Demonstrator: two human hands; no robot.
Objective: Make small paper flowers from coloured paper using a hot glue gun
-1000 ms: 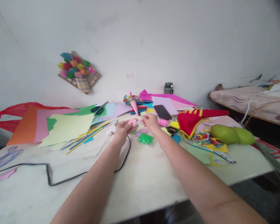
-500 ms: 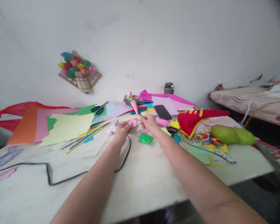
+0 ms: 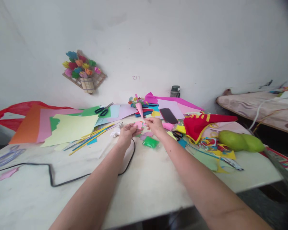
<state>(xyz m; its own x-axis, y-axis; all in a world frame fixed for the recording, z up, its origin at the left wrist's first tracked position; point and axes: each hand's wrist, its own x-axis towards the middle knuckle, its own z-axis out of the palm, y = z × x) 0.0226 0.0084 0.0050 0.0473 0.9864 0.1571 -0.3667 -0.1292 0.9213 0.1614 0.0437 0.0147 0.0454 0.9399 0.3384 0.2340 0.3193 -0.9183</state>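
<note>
1 flat, irregular pink paper piece (image 3: pixel 138 124) is pinched between thumb and fingers of the left hand (image 3: pixel 128 132), above the smooth pale table (image 3: pixel 146 188). Whether the right hand's (image 3: pixel 154 124) curled fingers, just beside it, grip anything, I cannot tell.

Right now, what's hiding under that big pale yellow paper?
Green paper and pink paper peek out from under the pale yellow paper at its left side. What lies beneath its middle is covered.

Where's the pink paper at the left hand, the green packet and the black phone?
Pink paper (image 3: pixel 138 124): head view, on its uncovered part.
Green packet (image 3: pixel 150 142): head view, middle of its upper side.
Black phone (image 3: pixel 168 115): head view, middle of its dark face.
</note>
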